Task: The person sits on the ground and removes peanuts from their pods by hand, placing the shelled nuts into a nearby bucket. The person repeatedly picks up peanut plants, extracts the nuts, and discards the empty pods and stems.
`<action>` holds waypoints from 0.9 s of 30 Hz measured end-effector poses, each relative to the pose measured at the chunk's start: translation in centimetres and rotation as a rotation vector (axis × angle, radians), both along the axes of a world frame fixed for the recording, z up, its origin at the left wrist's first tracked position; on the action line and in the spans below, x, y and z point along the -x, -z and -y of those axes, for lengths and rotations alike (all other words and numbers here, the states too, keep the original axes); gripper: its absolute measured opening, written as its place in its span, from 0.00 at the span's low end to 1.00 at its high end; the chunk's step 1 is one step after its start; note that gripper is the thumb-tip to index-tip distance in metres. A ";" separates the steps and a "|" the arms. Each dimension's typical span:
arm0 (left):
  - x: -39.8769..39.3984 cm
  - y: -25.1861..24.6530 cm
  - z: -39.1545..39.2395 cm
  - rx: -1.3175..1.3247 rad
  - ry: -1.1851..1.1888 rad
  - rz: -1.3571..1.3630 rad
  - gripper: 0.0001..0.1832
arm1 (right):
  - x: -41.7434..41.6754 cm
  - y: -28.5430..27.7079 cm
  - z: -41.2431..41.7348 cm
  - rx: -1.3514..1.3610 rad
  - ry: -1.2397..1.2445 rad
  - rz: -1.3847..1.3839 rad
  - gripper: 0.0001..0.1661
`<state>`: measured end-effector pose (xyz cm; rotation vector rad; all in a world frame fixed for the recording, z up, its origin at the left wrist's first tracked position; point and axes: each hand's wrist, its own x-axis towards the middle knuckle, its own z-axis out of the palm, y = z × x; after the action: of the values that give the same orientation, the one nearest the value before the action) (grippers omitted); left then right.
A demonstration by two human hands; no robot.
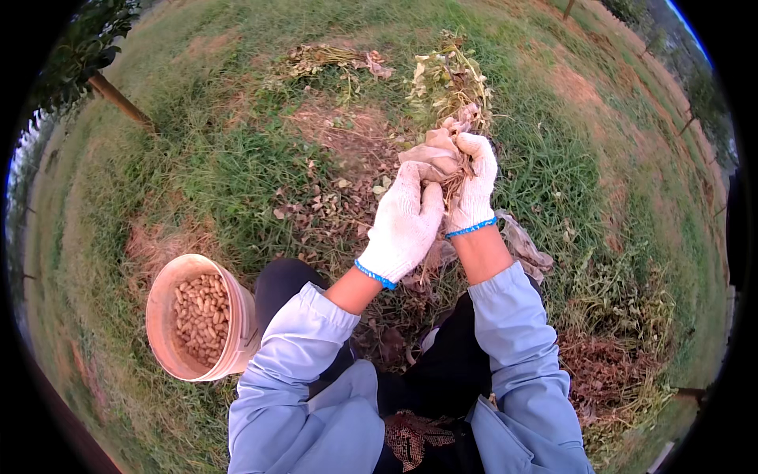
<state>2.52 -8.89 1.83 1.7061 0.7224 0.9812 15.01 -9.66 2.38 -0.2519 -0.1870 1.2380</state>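
Observation:
Both my hands wear white knit gloves with blue cuffs. My left hand (408, 219) grips a crumpled piece of pale plastic film (436, 155) near the roots of a pulled plant. Close beside it on the right, my right hand (475, 178) is closed on the root end of the plant bundle and the film. Leafy, partly dried peanut stems (450, 83) stretch away beyond my fingers. To the lower left stands a pale plastic bucket (244, 332), partly filled with peanuts in their shells (202, 317).
Another bundle of pulled plants (323, 59) lies on the grass ahead. A piece of dirty film (524, 243) is right of my wrist. Dried plants and roots (604, 373) are heaped at the lower right. A tree trunk (121, 102) leans at the upper left.

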 end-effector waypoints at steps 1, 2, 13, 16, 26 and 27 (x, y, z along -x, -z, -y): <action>-0.1 0.0 0.1 0.057 -0.023 -0.018 0.05 | 0.1 -0.2 0.1 0.046 0.032 0.045 0.10; -0.3 0.5 -0.1 0.202 0.048 0.198 0.06 | 0.2 -0.2 0.0 0.055 0.054 0.050 0.10; 12.7 -4.5 -5.7 0.187 -0.199 0.090 0.08 | -2.5 -0.8 0.7 -0.048 0.001 0.128 0.09; 23.5 -3.1 -8.0 -0.183 -0.570 -0.349 0.06 | -2.5 -0.6 1.0 0.006 0.048 0.254 0.13; 36.2 -3.0 -4.2 -0.456 -0.746 -1.123 0.17 | -0.8 1.1 -1.3 0.592 0.332 0.803 0.33; 32.1 -4.5 -3.8 -0.460 -0.666 -0.939 0.14 | -0.6 1.2 -1.3 0.651 0.333 0.864 0.34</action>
<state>-29.56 -5.05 6.28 2.4148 1.8752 0.7556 15.57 -8.37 1.16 -1.3320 -0.4583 0.7574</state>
